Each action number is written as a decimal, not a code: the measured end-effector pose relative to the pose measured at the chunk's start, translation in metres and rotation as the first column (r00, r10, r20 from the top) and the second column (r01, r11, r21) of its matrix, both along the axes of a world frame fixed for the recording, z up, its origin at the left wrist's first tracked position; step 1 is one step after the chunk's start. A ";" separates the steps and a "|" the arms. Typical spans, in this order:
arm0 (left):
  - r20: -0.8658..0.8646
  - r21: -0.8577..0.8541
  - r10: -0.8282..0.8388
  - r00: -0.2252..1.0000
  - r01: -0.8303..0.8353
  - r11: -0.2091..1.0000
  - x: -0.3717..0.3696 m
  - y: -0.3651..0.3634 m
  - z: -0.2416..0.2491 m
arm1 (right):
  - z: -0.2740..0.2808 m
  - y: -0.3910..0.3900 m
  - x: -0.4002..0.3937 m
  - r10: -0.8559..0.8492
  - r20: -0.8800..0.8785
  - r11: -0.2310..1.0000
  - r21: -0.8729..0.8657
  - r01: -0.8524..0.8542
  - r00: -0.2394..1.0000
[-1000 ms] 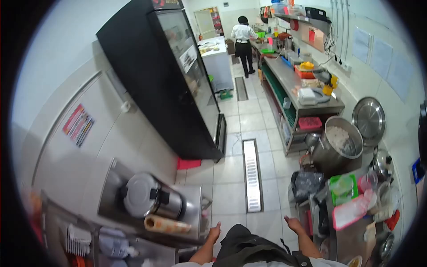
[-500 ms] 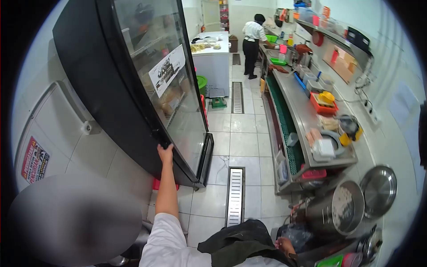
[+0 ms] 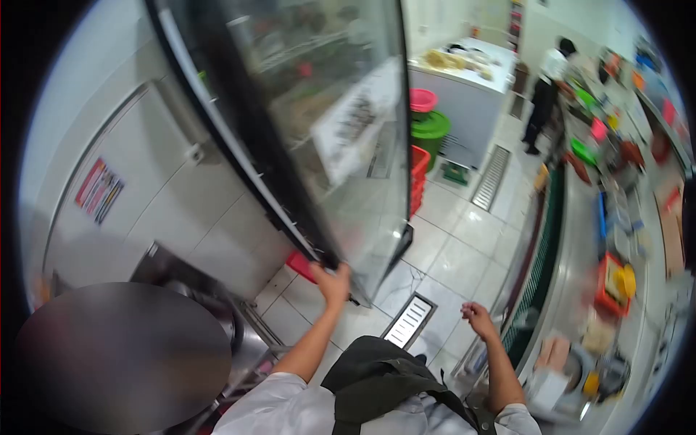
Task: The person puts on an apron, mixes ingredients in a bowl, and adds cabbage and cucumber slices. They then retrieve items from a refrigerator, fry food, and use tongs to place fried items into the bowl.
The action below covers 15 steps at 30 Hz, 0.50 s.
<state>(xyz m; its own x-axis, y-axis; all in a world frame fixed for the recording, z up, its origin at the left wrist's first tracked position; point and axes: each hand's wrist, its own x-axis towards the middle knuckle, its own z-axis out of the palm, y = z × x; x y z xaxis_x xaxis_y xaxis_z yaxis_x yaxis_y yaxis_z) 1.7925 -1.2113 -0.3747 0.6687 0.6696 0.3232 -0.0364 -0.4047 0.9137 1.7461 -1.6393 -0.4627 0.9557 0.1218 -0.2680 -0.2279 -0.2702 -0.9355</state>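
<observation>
The black-framed glass door of an upright display fridge swings out in front of me, with a printed white sheet stuck to its pane. My left hand is closed around the lower part of its frame edge. Blurred shelves and goods show through or reflect in the glass. On the other side of my body, my right hand hovers over the floor near the steel counter, its fingers loosely bent and apart, with nothing visible in it.
A long steel counter runs along the right, holding an orange basket and kitchenware. A co-worker stands farther back beside it. A green bin and a red crate stand behind the door. A drain grate crosses the tiled floor.
The fridge door has swung open toward me, my left hand moving with it. My right hand has risen from low beside my apron. The view has turned left.
</observation>
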 end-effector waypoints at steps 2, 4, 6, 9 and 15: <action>-0.172 -0.120 -0.226 0.959 0.207 0.971 -0.038 -0.047 -0.001 | 0.079 0.020 0.074 0.156 -0.045 0.987 -0.020 -0.157 0.987; -0.159 -0.097 -0.723 0.672 0.719 0.689 -0.054 -0.058 -0.015 | 0.132 0.037 0.125 0.309 -0.093 0.931 0.235 -0.280 0.947; -0.267 -0.391 -0.941 0.210 0.869 0.305 -0.041 -0.040 -0.017 | 0.117 0.020 0.165 0.441 -0.012 0.864 0.279 -0.420 0.898; -0.298 -0.467 -0.941 0.161 0.835 0.290 -0.015 -0.012 -0.038 | 0.134 -0.008 0.180 0.411 -0.218 0.884 0.332 -0.329 0.885; -0.216 -0.353 -0.715 0.665 0.630 0.692 0.098 0.058 -0.050 | 0.083 -0.144 0.212 -0.337 -0.070 0.814 0.480 0.328 0.939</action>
